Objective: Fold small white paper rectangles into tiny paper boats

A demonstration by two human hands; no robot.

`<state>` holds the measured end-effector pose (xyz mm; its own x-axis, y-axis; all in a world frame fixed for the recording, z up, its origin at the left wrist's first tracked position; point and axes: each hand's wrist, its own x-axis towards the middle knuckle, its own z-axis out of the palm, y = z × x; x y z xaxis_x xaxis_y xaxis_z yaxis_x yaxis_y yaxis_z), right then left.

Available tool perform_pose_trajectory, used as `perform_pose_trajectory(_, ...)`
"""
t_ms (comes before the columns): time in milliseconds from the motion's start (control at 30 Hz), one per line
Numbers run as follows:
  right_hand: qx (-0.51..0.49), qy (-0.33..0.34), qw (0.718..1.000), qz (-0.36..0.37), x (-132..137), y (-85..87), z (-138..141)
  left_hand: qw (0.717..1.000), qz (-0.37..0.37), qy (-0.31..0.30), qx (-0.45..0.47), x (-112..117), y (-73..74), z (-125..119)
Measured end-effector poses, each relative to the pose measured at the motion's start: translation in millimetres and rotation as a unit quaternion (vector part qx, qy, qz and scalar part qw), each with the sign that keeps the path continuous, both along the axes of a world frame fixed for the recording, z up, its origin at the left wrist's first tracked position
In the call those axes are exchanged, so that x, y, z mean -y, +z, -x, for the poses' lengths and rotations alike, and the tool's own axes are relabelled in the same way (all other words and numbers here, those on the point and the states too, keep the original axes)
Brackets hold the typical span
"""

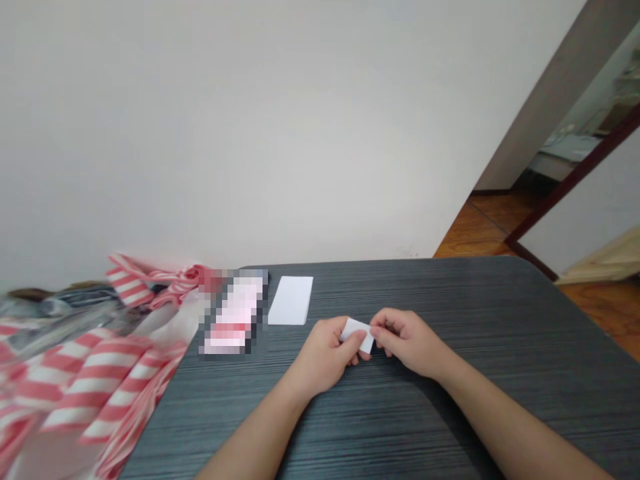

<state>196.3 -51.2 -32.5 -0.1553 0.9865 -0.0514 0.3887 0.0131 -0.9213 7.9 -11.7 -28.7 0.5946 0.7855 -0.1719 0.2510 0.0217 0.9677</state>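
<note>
A small piece of white paper (356, 327), perhaps folded, is held up between my two hands over the dark table. My left hand (327, 353) grips it with the thumb pressed on its face and the fingers behind. At the paper's right edge, my right hand (407, 340) pinches the corner between thumb and fingertips, its other fingers curled. Left of the hands, a stack of white paper sheets (291, 301) lies flat on the table.
A pixelated phone-like object (235, 313) lies at the table's left edge. Red-and-white striped cloth (95, 373) is heaped beyond that side. The dark wood-grain table (490, 320) meets a white wall (300, 133) behind. A doorway and wooden floor (480, 220) show at right.
</note>
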Motion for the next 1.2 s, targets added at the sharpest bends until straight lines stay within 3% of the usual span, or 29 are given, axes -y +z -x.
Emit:
perform_pose_trajectory(633,-0.026,-0.029,0.999,0.004,-2,-14.2,-4,1.0,0.014,0.015,0.022,-2,-14.5,-1)
perform_pose_trajectory(967,-0.011,-0.023,1.0,-0.016,0,-5.1,-5,0.998,0.032,0.014,0.044,-3,-11.1,-2)
perform_pose_trajectory(1200,-0.027,-0.03,0.999,-0.012,-1,-9.3,-5,0.998,0.038,0.025,0.051,-2,-13.5,-2)
